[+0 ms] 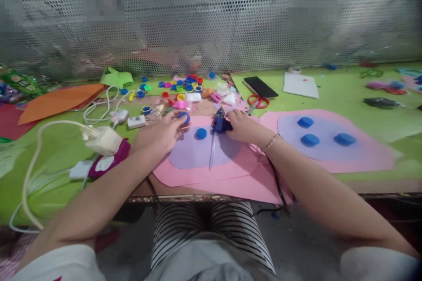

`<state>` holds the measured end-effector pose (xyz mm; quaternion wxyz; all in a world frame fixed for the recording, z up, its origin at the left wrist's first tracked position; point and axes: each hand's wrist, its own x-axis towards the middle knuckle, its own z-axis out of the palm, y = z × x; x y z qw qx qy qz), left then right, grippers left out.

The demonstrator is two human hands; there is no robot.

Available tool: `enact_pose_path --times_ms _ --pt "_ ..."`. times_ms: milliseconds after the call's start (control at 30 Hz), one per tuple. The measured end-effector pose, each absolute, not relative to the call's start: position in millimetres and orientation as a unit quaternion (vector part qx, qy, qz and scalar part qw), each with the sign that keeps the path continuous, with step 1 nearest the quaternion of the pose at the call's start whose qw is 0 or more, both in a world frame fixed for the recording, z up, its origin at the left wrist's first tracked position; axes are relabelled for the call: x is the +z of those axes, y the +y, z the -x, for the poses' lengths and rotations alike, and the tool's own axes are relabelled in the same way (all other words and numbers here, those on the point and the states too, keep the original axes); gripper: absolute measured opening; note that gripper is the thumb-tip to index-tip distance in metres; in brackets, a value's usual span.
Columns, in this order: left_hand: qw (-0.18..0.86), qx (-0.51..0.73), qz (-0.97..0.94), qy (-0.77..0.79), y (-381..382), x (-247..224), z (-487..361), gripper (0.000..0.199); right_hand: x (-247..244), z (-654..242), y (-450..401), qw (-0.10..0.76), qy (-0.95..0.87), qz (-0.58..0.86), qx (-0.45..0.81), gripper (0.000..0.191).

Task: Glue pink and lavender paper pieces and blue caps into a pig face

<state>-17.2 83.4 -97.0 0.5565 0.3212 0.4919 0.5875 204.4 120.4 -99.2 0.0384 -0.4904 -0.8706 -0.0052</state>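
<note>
My left hand (169,131) pinches a blue bottle cap (185,117) above the left edge of a lilac paper shape (187,156), which lies on pink paper (174,178). Another blue cap (201,133) sits on the lilac shape. In my right hand (242,126) is a dark blue hot glue gun (218,124), its nozzle pointing away from me. A clear glue stick (212,151) sticks out of its back toward me. To the right, three blue caps, one of them a cap (310,140) near the middle, rest on a second lilac shape (325,153).
Several colourful caps (189,82) are scattered at the back. Red-handled scissors (259,101) and a black phone (261,87) lie behind my right hand. A power strip (110,158) with plugs and cables stands at left. A perforated metal panel (204,22) closes off the back.
</note>
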Motion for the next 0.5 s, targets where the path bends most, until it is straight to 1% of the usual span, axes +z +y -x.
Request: enact_pose_path --times_ms 67,200,300,433,500 --pt "0.566 0.592 -0.312 0.482 83 -96 16 0.015 -105 -201 122 0.045 -0.867 0.496 -0.024 0.037" --pt "0.574 0.62 -0.29 0.448 85 -97 16 0.007 -110 -196 123 0.054 -0.866 0.492 -0.063 0.037" --pt "0.576 0.628 -0.287 0.437 87 -100 19 0.008 -110 -195 121 0.05 -0.867 0.488 -0.091 0.037" --pt "0.579 0.631 -0.285 0.43 89 -102 22 0.009 -113 -197 121 0.048 -0.879 0.467 -0.086 0.03" --pt "0.577 0.632 -0.283 0.433 90 -102 23 0.009 -116 -200 124 0.079 -0.888 0.449 -0.068 0.025"
